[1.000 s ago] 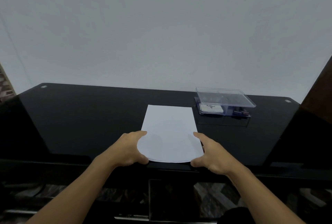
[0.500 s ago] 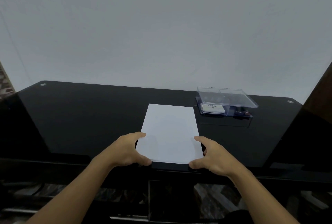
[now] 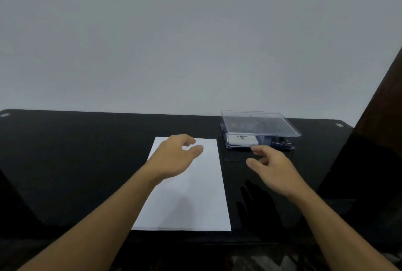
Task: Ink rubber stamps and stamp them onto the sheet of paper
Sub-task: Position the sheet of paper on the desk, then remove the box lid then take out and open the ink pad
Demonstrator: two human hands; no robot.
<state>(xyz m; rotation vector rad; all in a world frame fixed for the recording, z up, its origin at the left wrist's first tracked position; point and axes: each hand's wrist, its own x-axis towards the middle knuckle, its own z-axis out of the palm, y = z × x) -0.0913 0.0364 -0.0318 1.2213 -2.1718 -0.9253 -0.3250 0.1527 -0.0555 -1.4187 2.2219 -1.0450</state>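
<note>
- Loosely spread, the left hand [image 3: 174, 157] hangs above the sheet of paper [image 3: 191, 201]
- Right hand [image 3: 272, 168], relaxed and empty, near the clear box [image 3: 261, 127] on the table [image 3: 87, 162]

"Artline" on white pad [image 3: 242, 140], inside clear box [image 3: 261, 121]

Dim, flat light; soft shadow on paper [image 3: 206, 183] nearward of left fingers [image 3: 189, 140]; table [image 3: 87, 162] mirrors right fingers [image 3: 261, 150]; slight blur.
</note>
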